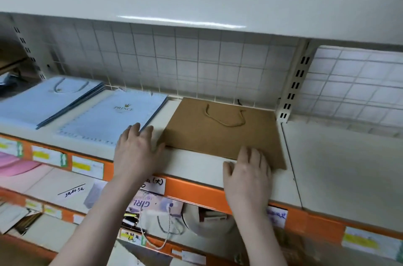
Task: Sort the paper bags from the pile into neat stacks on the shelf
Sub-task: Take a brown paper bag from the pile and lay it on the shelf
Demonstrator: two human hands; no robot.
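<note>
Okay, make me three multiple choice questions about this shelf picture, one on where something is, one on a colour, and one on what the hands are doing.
1. Where does the brown paper bag lie on the shelf?
A. right of the PRINCE bag
B. left of it
C. on top of it

2. What colour is the shelf's front edge strip?
A. green
B. orange
C. black

3. How are the left hand and right hand placed?
A. both gripping the rope handle
B. flat, at the brown bag's near edge
C. both off the shelf

Key: 1 A, the blue bag lies to its left. 2 B, orange behind the labels. 3 B, fingers straight at the bag's corners.
</note>
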